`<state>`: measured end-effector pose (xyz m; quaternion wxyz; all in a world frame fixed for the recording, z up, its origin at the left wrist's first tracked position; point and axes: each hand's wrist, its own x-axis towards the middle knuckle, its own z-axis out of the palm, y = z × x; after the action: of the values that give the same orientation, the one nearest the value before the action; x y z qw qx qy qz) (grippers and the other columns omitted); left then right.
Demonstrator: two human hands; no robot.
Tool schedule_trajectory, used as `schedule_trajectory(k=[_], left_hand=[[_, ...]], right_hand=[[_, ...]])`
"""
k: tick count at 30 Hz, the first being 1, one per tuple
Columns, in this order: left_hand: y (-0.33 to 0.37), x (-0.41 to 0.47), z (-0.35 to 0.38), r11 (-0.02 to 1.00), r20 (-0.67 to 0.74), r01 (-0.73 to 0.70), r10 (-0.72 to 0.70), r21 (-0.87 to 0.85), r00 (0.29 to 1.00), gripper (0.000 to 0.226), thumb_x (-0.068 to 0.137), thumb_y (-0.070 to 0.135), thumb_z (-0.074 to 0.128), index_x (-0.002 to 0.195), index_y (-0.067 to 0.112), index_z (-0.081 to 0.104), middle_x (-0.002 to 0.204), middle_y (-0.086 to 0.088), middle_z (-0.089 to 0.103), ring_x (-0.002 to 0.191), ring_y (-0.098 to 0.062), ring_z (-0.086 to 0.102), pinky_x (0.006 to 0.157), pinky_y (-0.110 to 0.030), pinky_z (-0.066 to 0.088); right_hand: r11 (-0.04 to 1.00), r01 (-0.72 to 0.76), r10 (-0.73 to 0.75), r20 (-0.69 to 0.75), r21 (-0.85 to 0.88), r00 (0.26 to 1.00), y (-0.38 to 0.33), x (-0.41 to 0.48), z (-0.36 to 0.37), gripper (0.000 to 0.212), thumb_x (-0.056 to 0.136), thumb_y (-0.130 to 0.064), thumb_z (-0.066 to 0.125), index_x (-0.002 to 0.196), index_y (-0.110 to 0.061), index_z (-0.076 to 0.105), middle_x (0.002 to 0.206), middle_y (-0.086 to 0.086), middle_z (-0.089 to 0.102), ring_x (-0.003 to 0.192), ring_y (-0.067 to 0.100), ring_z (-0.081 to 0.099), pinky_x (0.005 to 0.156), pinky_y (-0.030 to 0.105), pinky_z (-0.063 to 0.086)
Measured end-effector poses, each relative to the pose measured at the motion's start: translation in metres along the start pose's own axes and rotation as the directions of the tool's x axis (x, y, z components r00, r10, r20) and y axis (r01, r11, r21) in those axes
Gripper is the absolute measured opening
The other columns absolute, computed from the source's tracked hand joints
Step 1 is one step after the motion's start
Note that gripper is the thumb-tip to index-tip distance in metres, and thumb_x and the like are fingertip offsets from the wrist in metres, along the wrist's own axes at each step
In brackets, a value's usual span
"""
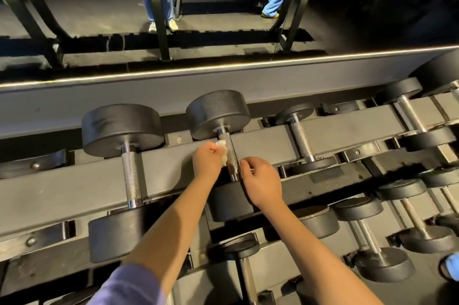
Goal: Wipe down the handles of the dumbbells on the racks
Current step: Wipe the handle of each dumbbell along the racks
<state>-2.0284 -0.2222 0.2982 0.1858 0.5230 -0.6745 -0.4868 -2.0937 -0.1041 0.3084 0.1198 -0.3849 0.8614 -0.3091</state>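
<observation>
Rack rail (62, 188) is carrying the whole row, and I'm taking the middle dumbbell (218, 113) as the reference point. Well to the left of it a big dumbbell (121, 128) is lying across the rail. Just left of the middle dumbbell's handle (231, 153), the left hand (207, 163) is gripping a white wipe (223, 153), fingers curled round it, and pressing it against the handle's left side, roughly halfway along. The handle itself is running away from the camera, with the far head resting up on the rack and the near head showing between the two forearms. Just right of the handle's near end, the right hand (263, 180) is sitting with fingers curled in, tips right at the metal. Honestly can't tell if it's actually gripping the bar or only touching it. Further right of the middle dumbbell a smaller dumbbell (300, 140) is sitting on the same rail, with more dumbbells (409, 115) trailing off beyond it.
</observation>
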Motion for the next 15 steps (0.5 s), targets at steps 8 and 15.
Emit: schedule_trajectory(k=[8, 15], left_hand=[[0.008, 0.030, -0.005, 0.993, -0.007, 0.048, -0.049, -0.107, 0.999, 0.026, 0.087, 0.019, 0.063, 0.063, 0.021, 0.053, 0.070, 0.002, 0.054, 0.074, -0.020, 0.054, 0.059, -0.025, 0.041], [0.002, 0.000, -0.005, 0.987, 0.155, 0.070, -0.092, 0.142, 0.984, 0.021, 0.084, 0.019, 0.066, 0.066, 0.013, 0.059, 0.067, -0.004, 0.053, 0.067, -0.022, 0.053, 0.067, -0.035, 0.051]], right_hand=[[1.000, 0.004, -0.004, 0.005, 0.016, 1.000, -0.001, 0.000, -0.003, 0.031, 0.097, -0.033, 0.042, 0.089, -0.018, 0.068, 0.082, -0.005, 0.064, 0.077, 0.012, 0.056, 0.069, 0.031, 0.046], [0.999, 0.021, -0.020, -0.020, 0.041, 1.000, 0.000, -0.001, -0.003, 0.030, 0.097, -0.028, 0.043, 0.086, -0.015, 0.067, 0.080, -0.002, 0.064, 0.074, 0.014, 0.055, 0.067, 0.031, 0.042]])
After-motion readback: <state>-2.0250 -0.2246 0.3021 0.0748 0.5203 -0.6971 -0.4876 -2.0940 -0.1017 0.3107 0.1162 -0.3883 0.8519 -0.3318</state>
